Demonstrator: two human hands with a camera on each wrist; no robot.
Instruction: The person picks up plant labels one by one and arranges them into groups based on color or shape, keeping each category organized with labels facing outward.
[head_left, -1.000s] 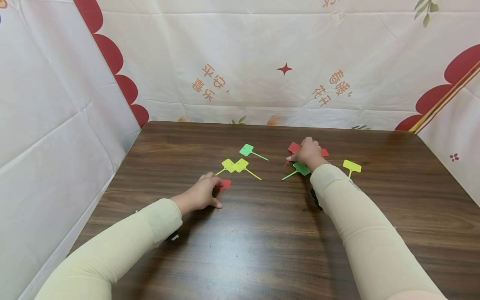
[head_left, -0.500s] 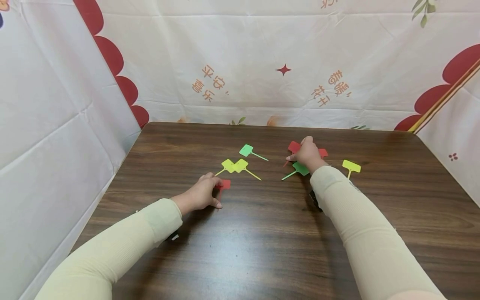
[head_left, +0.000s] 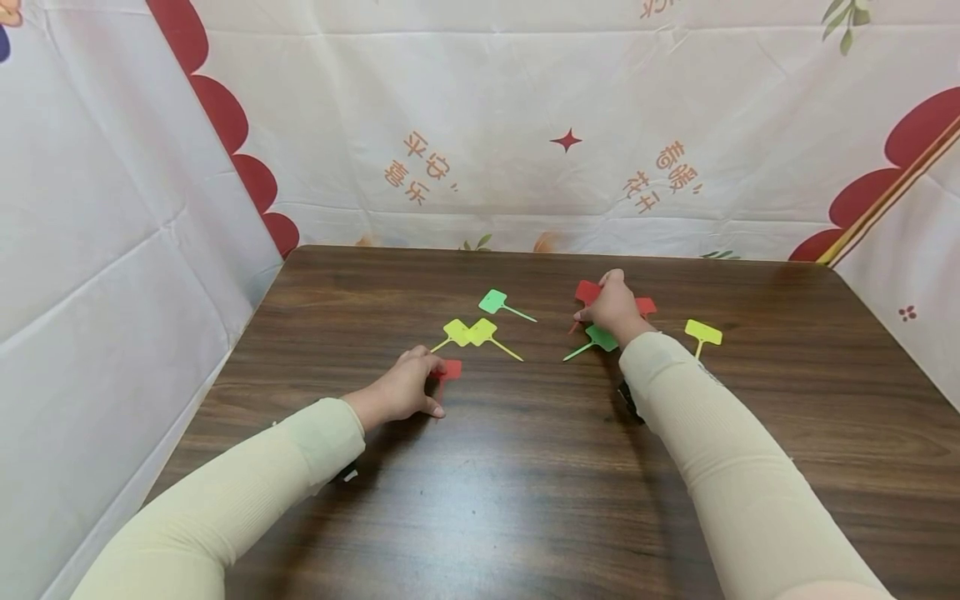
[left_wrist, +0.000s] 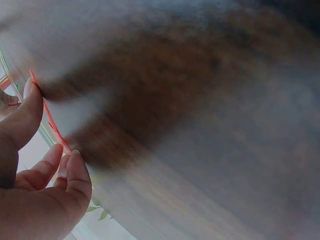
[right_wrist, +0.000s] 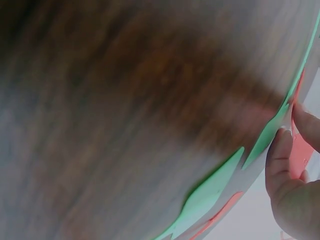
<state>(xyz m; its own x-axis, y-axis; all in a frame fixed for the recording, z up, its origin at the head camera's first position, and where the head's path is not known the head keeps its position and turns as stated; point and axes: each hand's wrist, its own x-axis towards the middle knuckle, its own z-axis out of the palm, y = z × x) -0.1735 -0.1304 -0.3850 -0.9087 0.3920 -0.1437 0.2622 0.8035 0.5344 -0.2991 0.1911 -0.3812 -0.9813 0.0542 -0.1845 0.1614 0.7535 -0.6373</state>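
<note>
My left hand [head_left: 401, 386] holds a red plant label [head_left: 451, 369] at the table's left middle. In the left wrist view, the thumb meets one end of this red label [left_wrist: 53, 124] and the fingertips the other. Farther back on the right, my right hand [head_left: 617, 308] pinches another red plant label [head_left: 587, 292] near its stem. Just in front of that hand lies a green label [head_left: 600, 337], partly covered. A further red label [head_left: 646, 307] shows behind the knuckles. Two green labels [right_wrist: 212, 192] appear close to the fingers in the right wrist view.
Two yellow labels [head_left: 482, 331] lie with heads overlapping beyond my left hand. Behind them is a light green label [head_left: 492, 301]. Another yellow label [head_left: 702, 332] lies right of my right forearm. A printed cloth [head_left: 495, 167] hangs behind the brown wooden table [head_left: 465, 500].
My right hand has edged slightly away from me, and the red label in its fingers has shifted a little with it. The left hand stays in place.
</note>
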